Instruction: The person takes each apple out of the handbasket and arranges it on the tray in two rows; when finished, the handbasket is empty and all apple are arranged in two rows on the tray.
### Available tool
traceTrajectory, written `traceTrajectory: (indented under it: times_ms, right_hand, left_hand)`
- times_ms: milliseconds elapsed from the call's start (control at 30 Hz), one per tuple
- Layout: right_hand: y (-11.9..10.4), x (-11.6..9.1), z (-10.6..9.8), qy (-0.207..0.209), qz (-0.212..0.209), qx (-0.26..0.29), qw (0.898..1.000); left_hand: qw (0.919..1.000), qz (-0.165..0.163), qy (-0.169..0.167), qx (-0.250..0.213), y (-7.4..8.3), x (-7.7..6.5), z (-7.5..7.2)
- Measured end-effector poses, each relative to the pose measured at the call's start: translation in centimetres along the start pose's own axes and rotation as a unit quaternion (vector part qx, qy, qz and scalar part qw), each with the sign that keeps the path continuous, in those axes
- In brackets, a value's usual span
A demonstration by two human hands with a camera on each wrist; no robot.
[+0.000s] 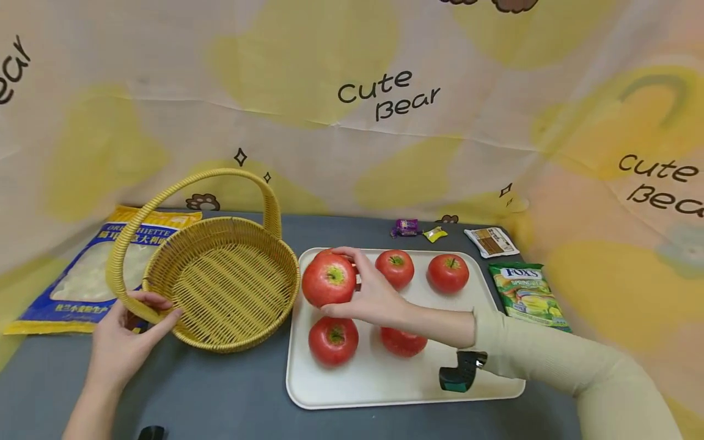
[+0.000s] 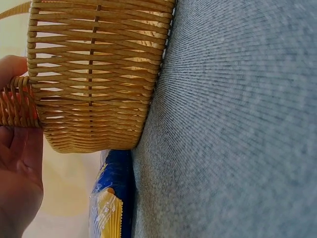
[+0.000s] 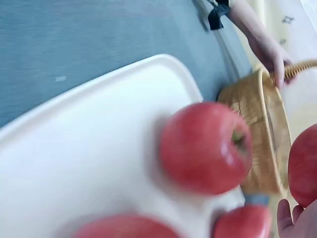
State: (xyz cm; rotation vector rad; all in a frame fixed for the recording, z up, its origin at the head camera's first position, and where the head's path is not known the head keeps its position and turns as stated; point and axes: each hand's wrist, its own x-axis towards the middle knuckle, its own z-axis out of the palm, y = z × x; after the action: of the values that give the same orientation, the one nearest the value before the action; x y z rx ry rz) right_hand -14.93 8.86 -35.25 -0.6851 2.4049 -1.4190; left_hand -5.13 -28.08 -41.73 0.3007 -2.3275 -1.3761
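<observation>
My left hand (image 1: 123, 333) grips the yellow woven basket (image 1: 231, 293) where its arched handle meets the near-left rim. The thumb lies over the rim, and the basket stands upright with its woven bottom bare. In my right hand (image 1: 374, 296) is a red apple (image 1: 328, 281), held between thumb and fingers over the left side of the white tray (image 1: 385, 382), close to the basket. Below it on the tray sits another apple (image 1: 333, 342). One more apple (image 1: 403, 342) is partly hidden under my right forearm. A further apple mostly hides behind the held one.
Two apples, one left (image 1: 395, 269) and one right (image 1: 448, 273), sit at the tray's back. A blue-and-yellow pasta bag (image 1: 82, 275) lies behind the basket. Purple candy (image 1: 407, 228), yellow candy (image 1: 435, 234), a brown-and-white packet (image 1: 491, 242) and a green Fox's bag (image 1: 525, 293) lie around the tray.
</observation>
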Motion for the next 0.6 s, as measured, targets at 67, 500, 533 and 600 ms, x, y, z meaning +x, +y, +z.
traceTrajectory:
  times_ms: [67,500,533,600]
  right_hand:
    - [0.8,-1.5,-1.5,0.019,0.025,-0.001,1.000]
    - [6.3,-9.1,-8.9,0.143,0.145,-0.050,0.978]
    - [6.9,-9.7,-9.3,0.148,0.150,-0.059,0.976]
    - [7.9,-10.8,-9.9,0.151,0.164,-0.072,0.972]
  left_hand:
    - [1.0000,-0.006,0.002,-0.001,0.0,0.0,0.0]
    - [0.9994,-0.027,0.019,-0.012,-0.5,0.2,0.1]
    - [0.9994,-0.027,0.019,-0.013,-0.5,0.2,0.1]
    - [0.9993,-0.026,0.021,-0.016,-0.5,0.3,0.3]
